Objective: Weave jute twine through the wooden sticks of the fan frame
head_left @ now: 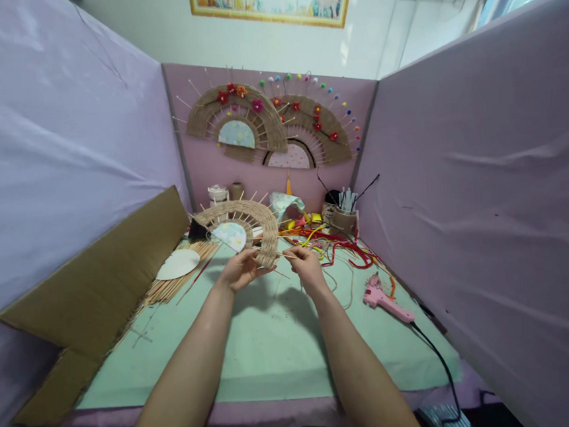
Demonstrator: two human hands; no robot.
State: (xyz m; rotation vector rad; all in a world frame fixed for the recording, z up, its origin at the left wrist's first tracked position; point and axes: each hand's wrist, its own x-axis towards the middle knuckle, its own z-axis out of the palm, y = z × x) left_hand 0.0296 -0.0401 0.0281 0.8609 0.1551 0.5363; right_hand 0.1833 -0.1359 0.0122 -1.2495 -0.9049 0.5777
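A half-round woven fan (265,220) of tan twine on thin sticks is held up over the table, with a pale flowered half-disc (231,236) at its centre. My left hand (241,270) is closed around the lower right end of its woven band. At the same end, my right hand (303,264) pinches a thin stick (285,255) that sticks out from the band's edge. Whether that stick is fixed in the weave cannot be made out. Light-coloured stick ends poke out all along the fan's outer rim.
A pink glue gun (386,303) with a black cord lies at the right. Red and yellow pipe cleaners (340,245) are heaped behind my right hand. Bundled sticks (171,286), a white oval (177,264) and cardboard (106,282) lie left. Decorated fans (300,116) hang on the back panel.
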